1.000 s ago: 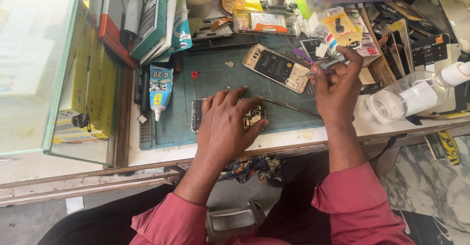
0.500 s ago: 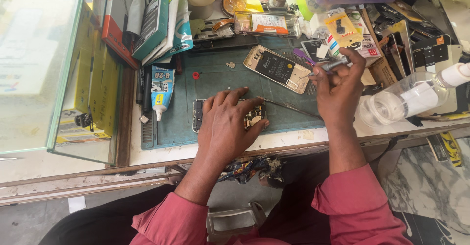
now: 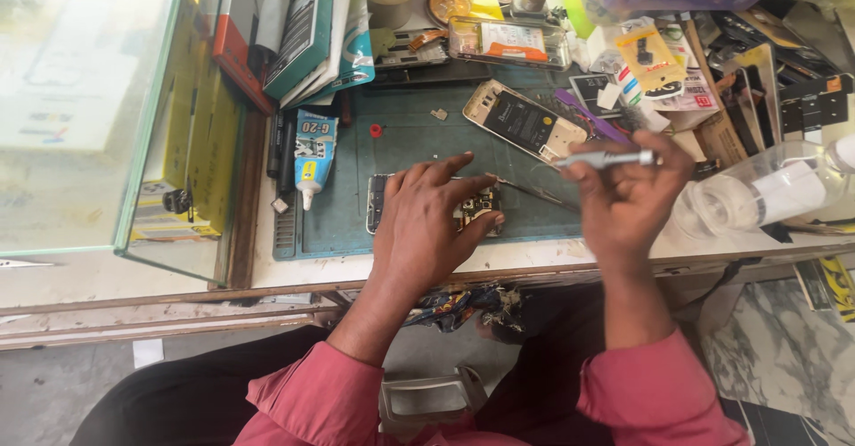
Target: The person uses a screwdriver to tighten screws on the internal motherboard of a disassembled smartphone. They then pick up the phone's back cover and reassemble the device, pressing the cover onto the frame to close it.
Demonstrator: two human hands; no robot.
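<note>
Pressing opened phone (image 3: 463,210) flat with left hand (image 3: 427,223), right hand (image 3: 628,201) gripping screwdriver (image 3: 606,157), probably before careful unscrewing.

Looks like a small phone repair stall, pretty cramped bench.

A green work mat (image 3: 419,134) sits in the middle with an opened phone (image 3: 525,122) lying on its far side, a glue tube (image 3: 313,156) on its left edge, a glass display case (image 3: 98,107) further left of it, and piles of small packets and parts (image 3: 659,63) crowding beyond its right end.
</note>
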